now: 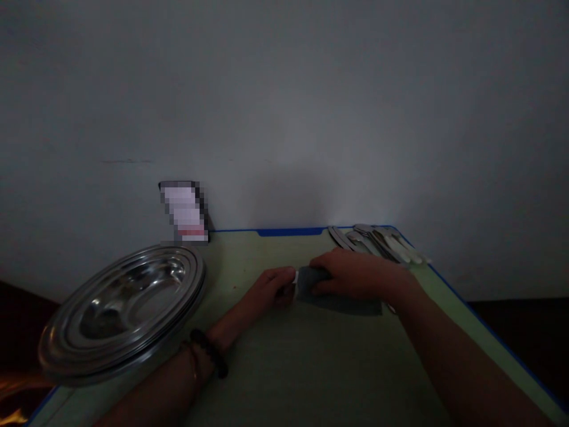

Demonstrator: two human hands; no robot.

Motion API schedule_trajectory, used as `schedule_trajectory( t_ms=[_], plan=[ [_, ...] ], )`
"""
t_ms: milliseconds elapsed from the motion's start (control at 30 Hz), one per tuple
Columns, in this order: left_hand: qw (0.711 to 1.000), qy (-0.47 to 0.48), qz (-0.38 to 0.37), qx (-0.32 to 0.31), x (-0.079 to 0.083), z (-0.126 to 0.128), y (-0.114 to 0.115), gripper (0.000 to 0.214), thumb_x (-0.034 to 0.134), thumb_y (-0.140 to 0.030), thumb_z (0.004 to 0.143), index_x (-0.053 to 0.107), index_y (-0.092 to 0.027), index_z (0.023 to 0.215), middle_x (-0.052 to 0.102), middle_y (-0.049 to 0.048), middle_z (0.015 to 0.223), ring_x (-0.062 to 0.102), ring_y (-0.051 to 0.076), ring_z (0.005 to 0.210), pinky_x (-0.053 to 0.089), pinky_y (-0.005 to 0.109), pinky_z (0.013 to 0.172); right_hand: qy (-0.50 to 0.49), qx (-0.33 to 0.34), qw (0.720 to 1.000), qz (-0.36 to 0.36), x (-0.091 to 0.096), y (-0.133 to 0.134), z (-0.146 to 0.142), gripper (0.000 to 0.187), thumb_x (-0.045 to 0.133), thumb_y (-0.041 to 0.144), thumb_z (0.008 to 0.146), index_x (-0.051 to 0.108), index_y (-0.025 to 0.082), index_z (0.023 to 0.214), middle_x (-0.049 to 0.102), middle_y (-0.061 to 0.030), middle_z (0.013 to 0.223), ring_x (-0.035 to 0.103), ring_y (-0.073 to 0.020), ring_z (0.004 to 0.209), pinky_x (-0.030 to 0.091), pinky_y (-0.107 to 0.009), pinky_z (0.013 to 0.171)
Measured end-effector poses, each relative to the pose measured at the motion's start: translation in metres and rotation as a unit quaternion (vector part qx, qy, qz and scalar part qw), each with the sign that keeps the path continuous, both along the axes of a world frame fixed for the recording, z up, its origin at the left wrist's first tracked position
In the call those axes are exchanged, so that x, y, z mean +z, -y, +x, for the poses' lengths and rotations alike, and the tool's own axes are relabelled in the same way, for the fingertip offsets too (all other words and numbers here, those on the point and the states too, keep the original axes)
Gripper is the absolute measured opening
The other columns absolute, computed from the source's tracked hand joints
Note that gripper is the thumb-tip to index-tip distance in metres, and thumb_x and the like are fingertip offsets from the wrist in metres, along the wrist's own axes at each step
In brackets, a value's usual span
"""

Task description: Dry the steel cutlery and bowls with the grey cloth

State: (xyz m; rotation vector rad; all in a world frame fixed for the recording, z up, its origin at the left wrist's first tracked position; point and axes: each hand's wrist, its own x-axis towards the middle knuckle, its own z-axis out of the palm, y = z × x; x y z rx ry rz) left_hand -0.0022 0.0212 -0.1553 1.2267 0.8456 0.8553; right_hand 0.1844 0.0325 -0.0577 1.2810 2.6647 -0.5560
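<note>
My left hand [279, 284], a dark beaded bracelet on its wrist, is closed around something whose short white end [296, 277] peeks out between its fingers and the cloth; the rest of that piece is hidden. Just to the right, my right hand [344, 274] grips a dark grey cloth [340, 303] from above, pressing it against the same piece. The cloth hangs low over the table below the fingers. A small shiny edge [391, 308] shows past the cloth's right end; I cannot tell what it belongs to.
A stack of round metal compartment plates [84, 362] stands at the left. Behind it a phone [184, 207] with a blurred screen leans on the wall [293, 118]. Several pieces of cutlery [373, 240], some with white handles, lie at the back right of the pale green, blue-edged table [284, 379].
</note>
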Motion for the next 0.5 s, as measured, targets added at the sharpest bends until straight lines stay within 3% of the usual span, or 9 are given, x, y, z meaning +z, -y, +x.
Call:
schedule_trajectory(
  t_ms=[133, 300, 500],
  plan=[
    [0.999, 0.038, 0.018, 0.012, 0.000, -0.001, -0.001, 0.031, 0.048, -0.041, 0.074, 0.044, -0.019, 0.053, 0.037, -0.0065, 0.038, 0.031, 0.007, 0.035, 0.023, 0.023, 0.040, 0.017, -0.029, 0.999, -0.010, 0.006, -0.006, 0.019, 0.031, 0.052, 0.039, 0.077, 0.064, 0.020, 0.099, 0.066, -0.0096, 0.099, 0.062, -0.0240, 0.085, 0.045, -0.033, 0.068],
    [0.996, -0.069, 0.061, -0.011, 0.002, -0.001, 0.004, 0.025, 0.053, -0.036, 0.075, 0.052, -0.016, 0.060, 0.046, -0.0036, 0.046, 0.039, 0.008, 0.042, 0.027, 0.023, 0.045, 0.011, -0.018, 0.999, -0.031, 0.009, -0.007, 0.018, 0.032, 0.052, 0.043, 0.077, 0.065, 0.022, 0.097, 0.067, -0.0076, 0.095, 0.063, -0.0225, 0.081, 0.043, -0.031, 0.064],
    [0.998, 0.026, 0.048, 0.035, -0.001, -0.001, 0.001, 0.024, 0.051, -0.038, 0.066, 0.050, -0.017, 0.053, 0.043, -0.0033, 0.040, 0.038, 0.009, 0.037, 0.025, 0.024, 0.042, 0.016, -0.020, 0.999, -0.021, 0.007, -0.007, 0.015, 0.034, 0.052, 0.045, 0.077, 0.065, 0.022, 0.099, 0.066, -0.0082, 0.101, 0.062, -0.0234, 0.087, 0.045, -0.032, 0.069]
  ],
)
